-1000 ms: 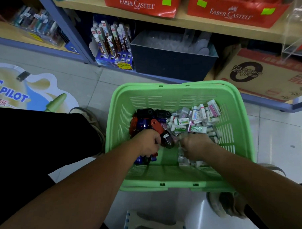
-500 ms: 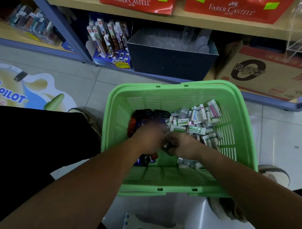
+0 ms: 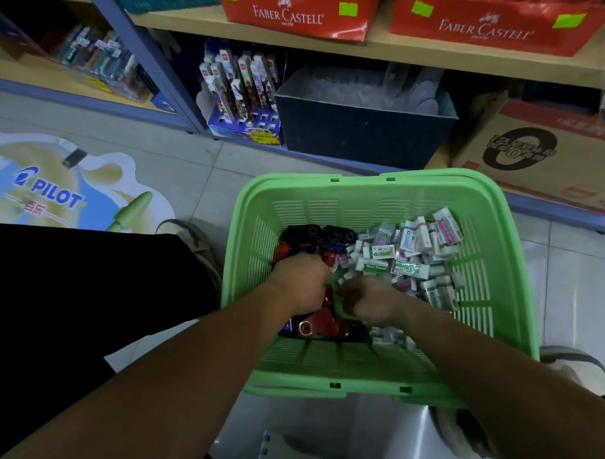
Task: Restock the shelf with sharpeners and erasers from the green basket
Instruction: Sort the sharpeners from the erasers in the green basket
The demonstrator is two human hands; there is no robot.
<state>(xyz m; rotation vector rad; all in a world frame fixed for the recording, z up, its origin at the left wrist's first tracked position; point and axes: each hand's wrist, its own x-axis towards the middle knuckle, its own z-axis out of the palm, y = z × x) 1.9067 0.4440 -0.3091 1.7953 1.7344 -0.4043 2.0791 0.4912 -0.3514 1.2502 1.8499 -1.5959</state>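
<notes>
The green basket (image 3: 364, 178) stands on the floor in front of the shelf (image 3: 403, 51). Black, red and blue sharpeners (image 3: 314, 233) fill its left side, and small wrapped erasers (image 3: 409, 267) are heaped on the right. Both hands are down inside it, close together. My left hand (image 3: 301, 284) is curled knuckles-up over the sharpeners and grips some. My right hand (image 3: 369, 300) is curled beside it, at a red sharpener (image 3: 325, 319) between the hands. The fingertips of both hands are buried in the pile.
Under the shelf board sit a dark bin (image 3: 359, 135), a pen display (image 3: 241, 89) and a cardboard box (image 3: 537, 151). Red Faber-Castell boxes (image 3: 295, 12) stand above. A Pilot floor sticker (image 3: 55, 193) lies left. A step stool (image 3: 303, 452) is below the basket.
My right hand left the eraser side and moved left until it met my left hand over the sharpeners. My left hand shifted slightly deeper into the sharpener pile.
</notes>
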